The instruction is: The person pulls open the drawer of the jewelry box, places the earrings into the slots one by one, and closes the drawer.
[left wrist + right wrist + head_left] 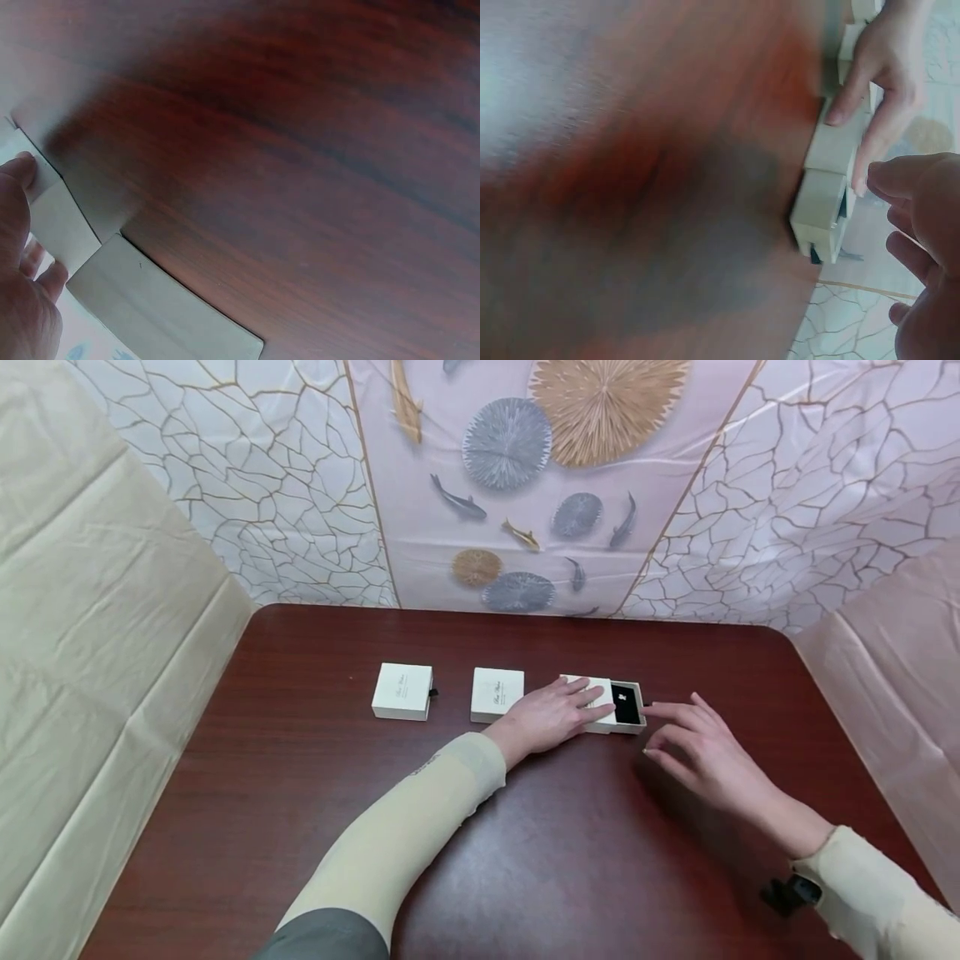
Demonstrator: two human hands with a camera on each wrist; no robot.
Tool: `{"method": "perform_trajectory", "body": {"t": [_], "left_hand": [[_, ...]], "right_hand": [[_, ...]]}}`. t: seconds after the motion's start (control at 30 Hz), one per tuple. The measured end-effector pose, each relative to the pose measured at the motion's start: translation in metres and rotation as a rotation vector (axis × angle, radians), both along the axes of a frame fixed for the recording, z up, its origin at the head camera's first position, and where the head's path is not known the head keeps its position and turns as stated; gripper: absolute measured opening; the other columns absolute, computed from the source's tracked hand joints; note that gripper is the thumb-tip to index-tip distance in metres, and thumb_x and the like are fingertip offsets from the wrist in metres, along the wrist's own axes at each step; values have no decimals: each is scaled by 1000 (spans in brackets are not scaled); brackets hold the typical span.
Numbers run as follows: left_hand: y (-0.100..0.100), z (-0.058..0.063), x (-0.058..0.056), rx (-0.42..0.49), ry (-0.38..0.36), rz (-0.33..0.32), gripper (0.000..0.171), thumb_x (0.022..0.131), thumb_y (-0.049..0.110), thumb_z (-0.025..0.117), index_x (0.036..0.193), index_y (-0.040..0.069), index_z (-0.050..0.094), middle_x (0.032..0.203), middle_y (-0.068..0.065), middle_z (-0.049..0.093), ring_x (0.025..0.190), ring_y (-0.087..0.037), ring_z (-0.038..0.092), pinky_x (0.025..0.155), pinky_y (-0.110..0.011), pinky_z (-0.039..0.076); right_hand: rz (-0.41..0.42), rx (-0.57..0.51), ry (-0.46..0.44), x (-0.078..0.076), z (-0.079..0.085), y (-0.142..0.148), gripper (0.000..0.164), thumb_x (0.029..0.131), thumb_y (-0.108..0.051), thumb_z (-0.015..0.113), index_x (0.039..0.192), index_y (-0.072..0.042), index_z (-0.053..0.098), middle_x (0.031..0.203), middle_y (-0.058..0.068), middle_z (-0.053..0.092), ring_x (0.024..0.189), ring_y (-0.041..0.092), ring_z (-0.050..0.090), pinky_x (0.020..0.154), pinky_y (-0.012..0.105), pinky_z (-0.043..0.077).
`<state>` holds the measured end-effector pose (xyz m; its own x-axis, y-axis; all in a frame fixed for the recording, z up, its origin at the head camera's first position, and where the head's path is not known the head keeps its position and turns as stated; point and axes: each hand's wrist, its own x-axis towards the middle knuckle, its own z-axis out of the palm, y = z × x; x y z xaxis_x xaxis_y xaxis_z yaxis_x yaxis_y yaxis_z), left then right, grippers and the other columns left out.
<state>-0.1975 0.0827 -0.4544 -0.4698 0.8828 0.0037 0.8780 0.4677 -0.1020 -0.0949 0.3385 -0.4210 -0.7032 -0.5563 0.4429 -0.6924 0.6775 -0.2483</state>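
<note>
My left hand (551, 714) lies over the right-hand white drawer-style jewelry box (602, 723), its fingers spread and pressing on the cover. The box's tray (639, 720) is slid partly out to the right and shows a black insert (626, 705) with a small, shiny piece on it, too small to identify. At the tray's right end is my right hand (708, 747), with fingers loosely bent and nothing visible between them. Its index fingertip is at the tray's rim; whether they touch is unclear. In the right wrist view a black pull tab (815, 255) hangs from the tray's end.
Two more white boxes stand to the left in the same row: a middle box (497, 693), partly behind the left wrist, and a left box (402, 691) with a black tab on its right side. All rest on a dark red-brown table (300, 760) with patterned cloth behind.
</note>
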Motion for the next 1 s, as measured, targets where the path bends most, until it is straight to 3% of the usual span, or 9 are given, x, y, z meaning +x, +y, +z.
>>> {"method": "perform_trajectory", "body": {"t": [0.07, 0.13, 0.2, 0.43, 0.53, 0.6, 0.67, 0.8, 1.0], "left_hand": [[-1, 1, -1, 2, -7, 1, 53, 116, 30, 48, 167, 32, 38, 173, -4, 37, 161, -26, 31, 128, -44, 33], [-1, 1, -2, 6, -13, 2, 53, 116, 29, 49, 167, 32, 38, 173, -4, 37, 161, -26, 31, 128, -45, 33], [-1, 1, -2, 10, -13, 1, 53, 116, 29, 49, 167, 32, 39, 173, -4, 37, 161, -27, 31, 128, -45, 33], [-1, 0, -2, 17, -8, -1, 52, 116, 28, 49, 167, 32, 41, 172, -5, 37, 160, -27, 33, 128, -45, 34], [-1, -1, -2, 18, -10, -4, 52, 116, 28, 49, 167, 32, 40, 172, -5, 37, 160, -27, 33, 127, -45, 35], [0, -1, -2, 16, -9, -7, 52, 116, 28, 49, 167, 32, 40, 172, -5, 37, 160, -28, 33, 127, -45, 35], [0, -1, -1, 15, -8, -8, 52, 116, 28, 49, 167, 32, 40, 172, -5, 37, 160, -28, 33, 127, -45, 35], [1, -1, 0, 16, -1, -8, 52, 115, 28, 49, 167, 32, 40, 172, -4, 38, 160, -27, 33, 127, -45, 36], [1, -1, 0, 16, 5, -8, 53, 115, 27, 49, 167, 32, 40, 172, -4, 39, 160, -27, 33, 127, -45, 35]], "right_hand": [[-8, -11, 2, -3, 5, -1, 11, 93, -13, 82, 88, -15, 73, 130, 20, 70, 124, 42, 61, 133, 54, 15], [-18, -23, -1, -7, 9, -3, 22, 80, 1, 87, 88, -15, 73, 130, 20, 69, 124, 42, 61, 133, 54, 16], [-29, -36, -10, -9, 13, -5, 28, 76, 5, 88, 88, -15, 73, 130, 20, 70, 124, 43, 60, 132, 55, 17], [-78, -84, -112, -17, 19, -8, 26, 85, 7, 83, 90, -16, 72, 133, 20, 68, 128, 42, 58, 132, 53, 20], [-101, -95, -148, -19, 20, -7, 26, 87, 7, 82, 91, -17, 72, 136, 18, 67, 128, 39, 58, 128, 31, 25], [-112, -100, -165, -20, 21, -7, 25, 88, 6, 82, 91, -17, 72, 137, 16, 67, 127, 35, 58, 118, 16, 29], [-121, -105, -185, -22, 22, -7, 24, 90, 5, 81, 90, -17, 72, 139, 14, 66, 125, 32, 58, 104, 9, 32], [-146, -120, -253, -26, 21, -5, 18, 94, 2, 78, 91, -16, 72, 140, 13, 65, 121, 30, 59, 92, 10, 35], [-193, -129, -375, -37, 20, -1, 8, 101, -5, 73, 95, -10, 72, 143, 16, 63, 127, 36, 59, 90, 13, 36]]}}
